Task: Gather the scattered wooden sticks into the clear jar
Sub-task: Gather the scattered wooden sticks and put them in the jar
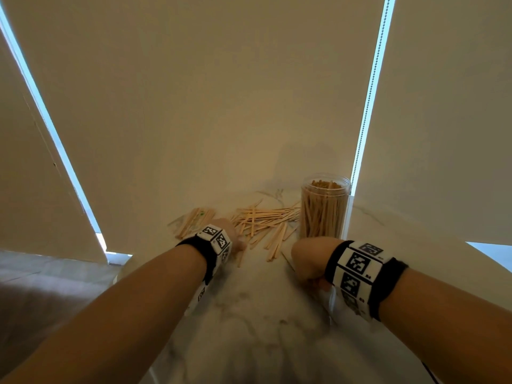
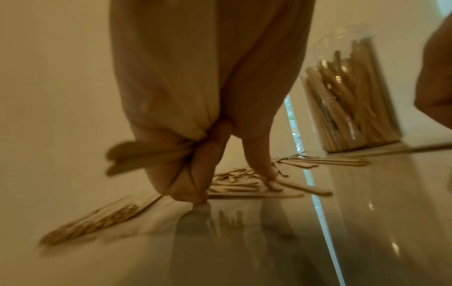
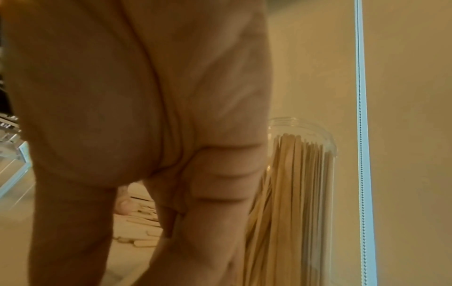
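head view is showing the marble table (image 1: 249, 314) bearing the clear jar (image 1: 324, 206) at centre right, scattered wooden sticks (image 1: 263, 220) lying left of it, left hand (image 2: 195, 116) pinching several sticks, right hand (image 1: 310, 259) curling, contents unclear.

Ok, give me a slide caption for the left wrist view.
Left hand grips flat wooden sticks beside the stick-filled clear jar.

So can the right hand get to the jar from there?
Probably yes. The right hand sits just in front of the jar with bare table between them, and the jar's mouth is open. Its fingers look curled, though, perhaps round sticks already.
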Demonstrator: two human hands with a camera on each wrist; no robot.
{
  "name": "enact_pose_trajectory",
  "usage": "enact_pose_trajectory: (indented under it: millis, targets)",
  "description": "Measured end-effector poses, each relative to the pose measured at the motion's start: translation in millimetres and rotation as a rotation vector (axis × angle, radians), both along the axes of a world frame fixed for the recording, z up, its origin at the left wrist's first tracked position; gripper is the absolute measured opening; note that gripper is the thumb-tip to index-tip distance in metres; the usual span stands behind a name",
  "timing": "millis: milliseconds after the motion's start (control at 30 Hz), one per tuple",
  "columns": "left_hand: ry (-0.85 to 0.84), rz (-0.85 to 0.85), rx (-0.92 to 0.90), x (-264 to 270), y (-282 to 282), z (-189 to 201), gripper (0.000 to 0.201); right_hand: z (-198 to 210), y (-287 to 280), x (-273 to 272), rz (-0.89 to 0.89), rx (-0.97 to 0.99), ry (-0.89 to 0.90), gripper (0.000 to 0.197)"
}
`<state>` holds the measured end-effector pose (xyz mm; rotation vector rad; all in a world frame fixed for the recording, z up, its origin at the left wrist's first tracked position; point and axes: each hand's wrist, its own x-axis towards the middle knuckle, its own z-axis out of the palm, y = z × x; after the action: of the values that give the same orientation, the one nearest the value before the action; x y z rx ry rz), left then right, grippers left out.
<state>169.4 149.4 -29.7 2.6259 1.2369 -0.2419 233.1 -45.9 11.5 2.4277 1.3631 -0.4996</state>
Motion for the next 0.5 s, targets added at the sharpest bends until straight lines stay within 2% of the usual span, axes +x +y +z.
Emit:
enact_pose_trajectory:
  millis: [100,200,233,333,500]
  targets:
    - [-0.012,-0.042,0.062,4,-11,-3,0.025,-2,-3,-1,0.05,-0.033,-0.037,0.037]
    - [0.097,-0.095,0.087,2,-19,-1,0.037,-11,-8,-2,0.061,-0.054,-0.066,0.038]
    - [0.164,-0.117,0.095,0,-24,1,0.038,-15,-10,-1,0.055,-0.028,-0.065,0.037]
    - [0.214,-0.151,0.058,-4,-36,3,0.041,-23,-19,1,0.025,0.055,-0.049,0.035]
    - [0.335,-0.186,0.167,-6,-36,-21,0.031,-23,-34,-3,-0.002,0.05,-0.013,0.035]
